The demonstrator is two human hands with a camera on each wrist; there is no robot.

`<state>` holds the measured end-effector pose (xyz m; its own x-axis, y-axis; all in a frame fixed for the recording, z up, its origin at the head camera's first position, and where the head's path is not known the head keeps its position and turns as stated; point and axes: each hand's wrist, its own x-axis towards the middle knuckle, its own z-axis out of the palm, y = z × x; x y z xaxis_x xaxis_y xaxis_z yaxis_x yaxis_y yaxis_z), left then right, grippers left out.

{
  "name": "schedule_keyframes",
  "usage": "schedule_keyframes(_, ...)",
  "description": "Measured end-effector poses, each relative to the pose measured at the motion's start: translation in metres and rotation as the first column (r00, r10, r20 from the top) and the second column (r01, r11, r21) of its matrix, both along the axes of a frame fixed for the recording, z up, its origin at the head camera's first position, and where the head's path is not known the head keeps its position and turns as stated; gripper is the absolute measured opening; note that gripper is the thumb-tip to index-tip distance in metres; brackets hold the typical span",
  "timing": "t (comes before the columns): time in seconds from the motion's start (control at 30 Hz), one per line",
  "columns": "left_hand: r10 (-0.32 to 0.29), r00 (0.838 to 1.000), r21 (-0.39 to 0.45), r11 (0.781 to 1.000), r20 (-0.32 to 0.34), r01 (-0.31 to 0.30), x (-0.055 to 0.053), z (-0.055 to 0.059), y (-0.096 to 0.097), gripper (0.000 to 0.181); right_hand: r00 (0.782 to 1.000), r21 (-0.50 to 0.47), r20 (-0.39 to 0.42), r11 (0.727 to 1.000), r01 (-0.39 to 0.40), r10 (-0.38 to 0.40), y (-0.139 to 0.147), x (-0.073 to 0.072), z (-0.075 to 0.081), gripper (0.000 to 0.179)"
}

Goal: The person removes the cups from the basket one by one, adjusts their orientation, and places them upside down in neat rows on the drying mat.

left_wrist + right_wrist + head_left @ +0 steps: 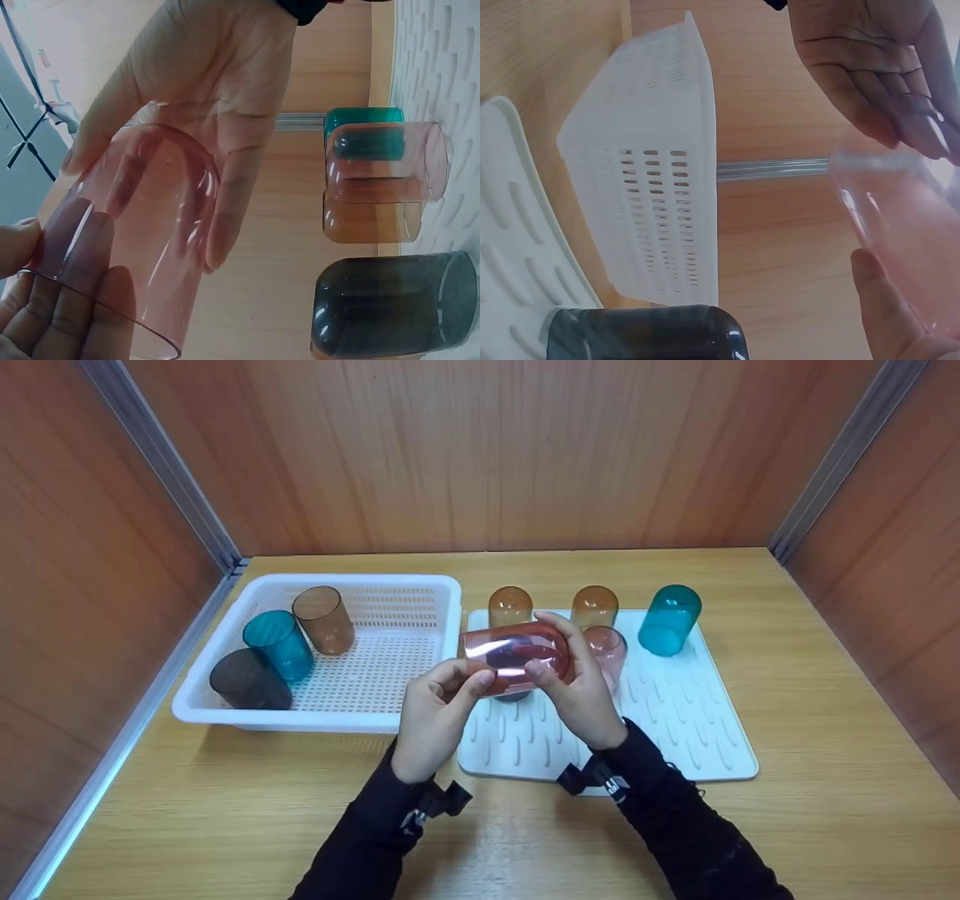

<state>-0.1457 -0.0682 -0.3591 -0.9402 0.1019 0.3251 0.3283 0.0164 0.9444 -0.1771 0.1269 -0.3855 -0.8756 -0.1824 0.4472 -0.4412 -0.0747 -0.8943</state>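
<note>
Wooden desk (225, 825) | pink cup (517, 649) held up over left side of white mat (675, 735), long axis sideways, rim toward basket (315, 721) | left hand (435, 716), nearer basket, pinches rim; right hand (589, 701) curls round base

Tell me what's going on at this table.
A person is holding a reddish glass tipped sideways in both hands, the left hand at its open rim and the right hand at its rounded base. On the white mat five glasses stand upside down: two amber, one teal, one pink, one dark. The white basket holds three more: brown, teal and dark.
</note>
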Motion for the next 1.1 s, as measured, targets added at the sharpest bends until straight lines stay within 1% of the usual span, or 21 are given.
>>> schedule_keyframes(0.1,-0.006,1.000,0.001,1.000,-0.009,0.006,0.000,-0.001,0.000,0.016,1.000,0.003,0.003,1.000,0.016,-0.016,0.000,0.002,0.000,0.071)
schedule_keyframes(0.3,-0.016,1.000,0.003,1.000,0.017,0.016,0.000,-0.005,0.003,0.016,0.999,0.024,0.002,0.999,0.033,-0.034,0.004,0.005,0.001,0.063)
schedule_keyframes(0.37,-0.029,0.999,0.004,1.000,0.021,0.029,0.000,-0.007,0.005,0.016,0.999,0.047,0.004,0.998,0.045,-0.045,0.007,0.005,0.003,0.060)
schedule_keyframes(0.47,-0.065,0.998,-0.003,0.998,0.003,0.065,0.001,-0.011,0.008,0.016,0.998,0.099,0.010,0.993,0.068,-0.070,0.015,0.007,0.007,0.058)
schedule_keyframes(0.53,-0.090,0.996,-0.032,0.995,-0.016,0.089,0.002,-0.014,0.010,0.017,0.996,0.139,0.009,0.986,0.089,-0.091,0.023,0.008,0.011,0.058)
schedule_keyframes(0.63,-0.115,0.992,-0.105,0.988,-0.057,0.109,0.004,-0.020,0.013,0.017,0.993,0.174,0.010,0.978,0.117,-0.121,0.038,0.009,0.017,0.059)
schedule_keyframes(0.73,-0.128,0.989,-0.189,0.976,-0.080,0.112,0.006,-0.024,0.015,0.019,0.988,0.167,0.003,0.975,0.150,-0.152,0.056,0.007,0.023,0.061)
schedule_keyframes(0.83,-0.133,0.984,-0.296,0.951,-0.114,0.095,0.007,-0.029,0.015,0.021,0.978,0.153,-0.032,0.966,0.208,-0.206,0.079,0.004,0.028,0.059)
schedule_keyframes(0.9,-0.135,0.979,-0.378,0.923,-0.151,0.069,0.009,-0.034,0.015,0.025,0.966,0.152,-0.073,0.954,0.257,-0.249,0.095,0.001,0.031,0.056)
schedule_keyframes(0.93,-0.140,0.976,-0.419,0.906,-0.169,0.057,0.009,-0.036,0.015,0.028,0.957,0.162,-0.094,0.944,0.287,-0.275,0.103,0.000,0.033,0.054)
schedule_keyframes(1.0,-0.150,0.969,-0.499,0.866,-0.196,0.033,0.010,-0.041,0.015,0.036,0.935,0.191,-0.130,0.917,0.350,-0.329,0.117,-0.002,0.036,0.053)
schedule_keyframes(1.07,-0.168,0.967,-0.573,0.819,-0.193,0.028,0.011,-0.045,0.015,0.044,0.911,0.232,-0.156,0.882,0.410,-0.382,0.130,-0.004,0.039,0.054)
schedule_keyframes(1.1,-0.179,0.968,-0.606,0.795,-0.177,0.036,0.011,-0.048,0.015,0.048,0.900,0.250,-0.159,0.865,0.435,-0.407,0.136,-0.004,0.040,0.054)
